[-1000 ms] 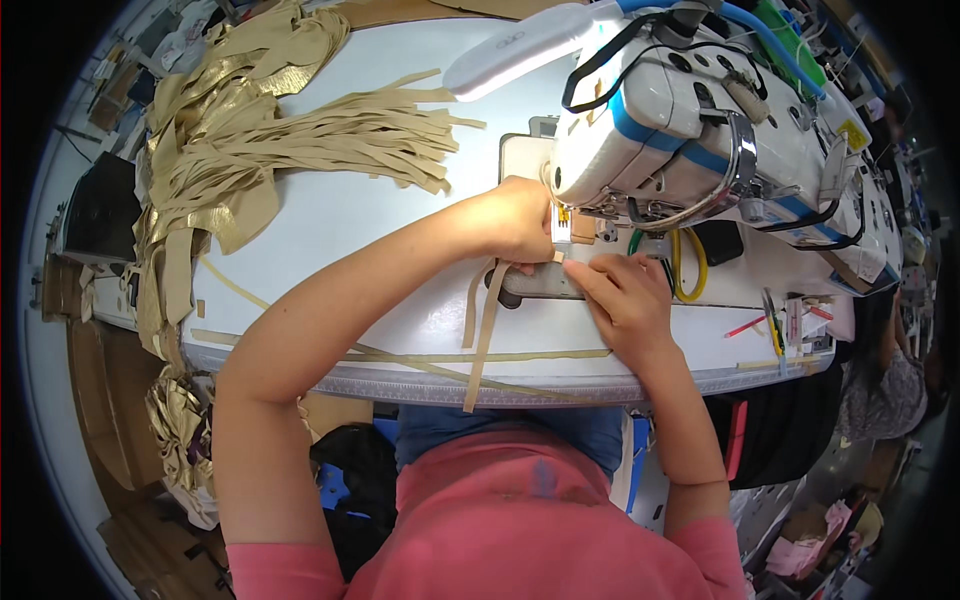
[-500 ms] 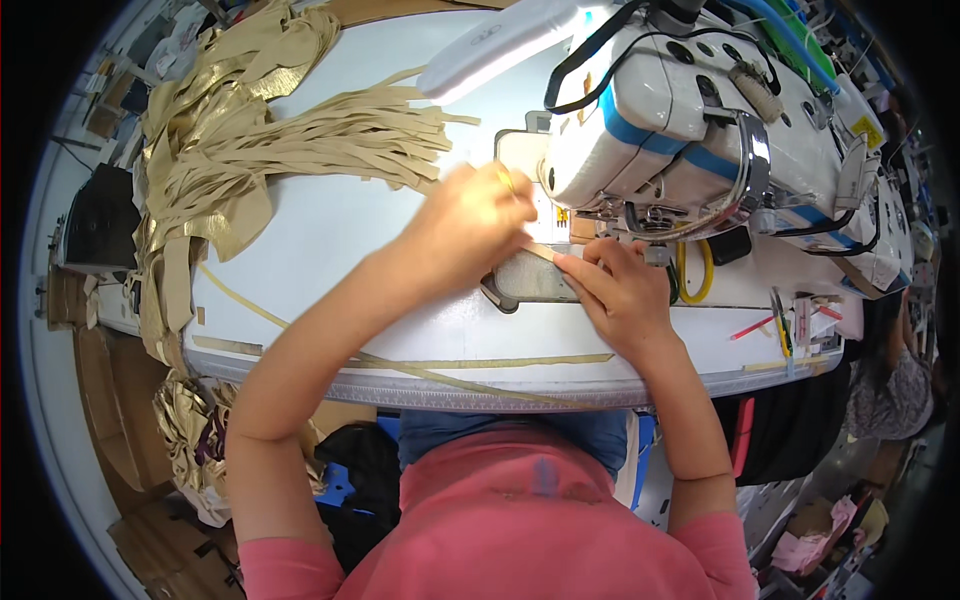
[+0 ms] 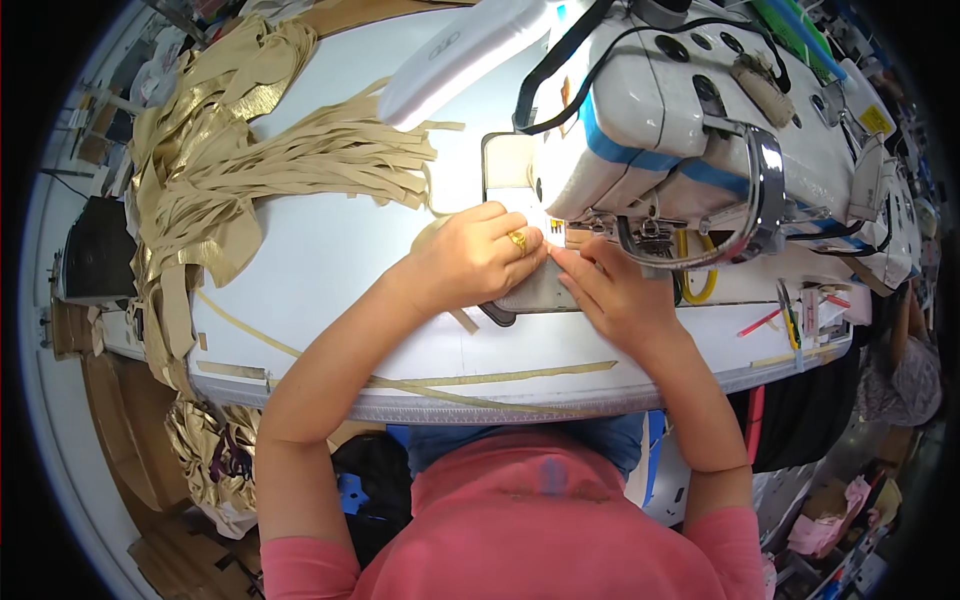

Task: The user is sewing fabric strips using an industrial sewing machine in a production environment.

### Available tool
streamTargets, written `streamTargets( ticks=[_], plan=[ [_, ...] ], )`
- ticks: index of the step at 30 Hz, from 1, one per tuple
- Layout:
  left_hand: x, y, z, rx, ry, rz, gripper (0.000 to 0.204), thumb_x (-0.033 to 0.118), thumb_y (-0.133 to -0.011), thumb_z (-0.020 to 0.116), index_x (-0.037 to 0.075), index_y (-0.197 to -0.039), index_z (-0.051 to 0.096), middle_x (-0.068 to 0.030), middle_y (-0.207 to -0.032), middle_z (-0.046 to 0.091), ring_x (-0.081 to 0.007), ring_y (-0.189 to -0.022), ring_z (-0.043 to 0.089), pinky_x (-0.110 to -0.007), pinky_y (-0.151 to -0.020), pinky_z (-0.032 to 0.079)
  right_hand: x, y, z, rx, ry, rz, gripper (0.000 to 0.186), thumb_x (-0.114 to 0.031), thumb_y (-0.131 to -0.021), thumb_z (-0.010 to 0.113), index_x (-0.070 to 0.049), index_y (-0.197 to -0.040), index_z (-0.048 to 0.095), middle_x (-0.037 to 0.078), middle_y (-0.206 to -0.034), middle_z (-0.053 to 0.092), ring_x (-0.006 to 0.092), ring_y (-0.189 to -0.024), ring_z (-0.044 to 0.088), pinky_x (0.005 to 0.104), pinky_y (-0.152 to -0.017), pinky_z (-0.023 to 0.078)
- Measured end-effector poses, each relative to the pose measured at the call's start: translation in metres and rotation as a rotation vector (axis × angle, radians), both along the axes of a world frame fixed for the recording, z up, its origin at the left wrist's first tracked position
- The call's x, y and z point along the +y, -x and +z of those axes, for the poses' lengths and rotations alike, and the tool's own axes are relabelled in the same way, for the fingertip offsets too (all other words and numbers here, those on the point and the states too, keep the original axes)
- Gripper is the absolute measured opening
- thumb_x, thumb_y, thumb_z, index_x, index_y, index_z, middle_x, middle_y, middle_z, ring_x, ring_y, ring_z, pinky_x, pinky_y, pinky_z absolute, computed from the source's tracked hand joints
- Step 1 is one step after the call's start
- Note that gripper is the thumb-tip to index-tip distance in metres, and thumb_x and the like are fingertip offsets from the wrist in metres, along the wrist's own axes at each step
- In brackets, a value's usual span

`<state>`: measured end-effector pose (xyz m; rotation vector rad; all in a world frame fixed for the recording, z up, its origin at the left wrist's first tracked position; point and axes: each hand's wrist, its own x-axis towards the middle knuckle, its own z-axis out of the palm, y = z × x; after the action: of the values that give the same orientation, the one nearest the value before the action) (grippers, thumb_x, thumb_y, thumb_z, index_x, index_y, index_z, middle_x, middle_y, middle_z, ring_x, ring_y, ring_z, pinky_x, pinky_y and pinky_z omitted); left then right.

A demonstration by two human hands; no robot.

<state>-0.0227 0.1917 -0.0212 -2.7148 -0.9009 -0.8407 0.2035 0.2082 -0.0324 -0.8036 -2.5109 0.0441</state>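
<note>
A white industrial sewing machine [image 3: 640, 150] with blue bands stands before me. Just left of its needle area, my left hand [image 3: 475, 255], wearing a yellow ring, is closed with its fingertips pinching a beige fabric strip [image 3: 427, 236]. Part of that strip shows behind the hand, and a tail hangs out below it. Opposite, my right hand [image 3: 622, 295] meets the left fingertips, its thumb and fingers closed on the strip's edge by the presser foot. The fingers hide most of the piece between them. Both hands rest over the metal machine plate [image 3: 545, 294].
A bundle of beige strips [image 3: 330, 155] and gold-beige fabric [image 3: 230, 90] lies at left. A white lamp [image 3: 455, 65] hangs above. Tape strips and a ruler [image 3: 470, 411] line the table's near edge. Small tools [image 3: 789, 315] lie at right. Gold fabric [image 3: 205, 460] hangs below left.
My left hand has come down and closer to my right fingertips; it was blurred and raised before. The strip now trails behind and below the left hand. The view has shifted slightly.
</note>
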Motion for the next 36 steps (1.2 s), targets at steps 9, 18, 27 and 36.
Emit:
streamTargets(
  ticks=[9, 18, 27, 36],
  plan=[
    [0.022, 0.001, -0.004, -0.255, 0.088, -0.009, 0.007, 0.007, -0.076, 0.069, 0.002, -0.075, 0.065, -0.0035, -0.071, 0.058, -0.0199, -0.065, 0.058, -0.031, -0.059, 0.049, 0.008, -0.005, -0.016, -0.006, 0.03, -0.062, 0.03, -0.013, -0.081, 0.069, -0.015, -0.111, 0.066, -0.001, -0.093, 0.065, 0.017, -0.081, 0.061, 0.0263, -0.072, 0.048],
    [0.028, 0.004, -0.011, -0.232, 0.057, -0.054, 0.007, 0.006, -0.077, 0.069, 0.002, -0.073, 0.064, -0.0045, -0.069, 0.057, -0.0211, -0.064, 0.057, -0.032, -0.058, 0.049, 0.015, -0.006, -0.015, 0.044, 0.165, -0.047, 0.029, -0.016, -0.082, 0.07, -0.018, -0.111, 0.066, -0.002, -0.092, 0.065, 0.0129, -0.083, 0.062, 0.0302, -0.074, 0.047],
    [0.027, 0.005, -0.013, -0.242, 0.086, -0.057, 0.005, 0.005, -0.077, 0.069, 0.003, -0.074, 0.066, -0.0044, -0.069, 0.055, -0.0209, -0.063, 0.056, -0.032, -0.058, 0.049, 0.014, -0.01, -0.016, 0.028, -0.025, -0.056, 0.031, -0.021, -0.082, 0.07, -0.026, -0.112, 0.064, -0.007, -0.091, 0.064, 0.0086, -0.082, 0.062, 0.0266, -0.074, 0.043],
    [0.022, 0.003, -0.008, -0.274, 0.182, -0.044, 0.003, 0.004, -0.075, 0.069, 0.002, -0.076, 0.068, -0.0044, -0.071, 0.057, -0.0214, -0.066, 0.057, -0.033, -0.059, 0.049, 0.014, -0.005, -0.012, 0.01, -0.13, -0.089, 0.034, -0.026, -0.082, 0.069, -0.025, -0.115, 0.063, -0.009, -0.092, 0.065, 0.0095, -0.082, 0.063, 0.0283, -0.074, 0.043]
  ],
)
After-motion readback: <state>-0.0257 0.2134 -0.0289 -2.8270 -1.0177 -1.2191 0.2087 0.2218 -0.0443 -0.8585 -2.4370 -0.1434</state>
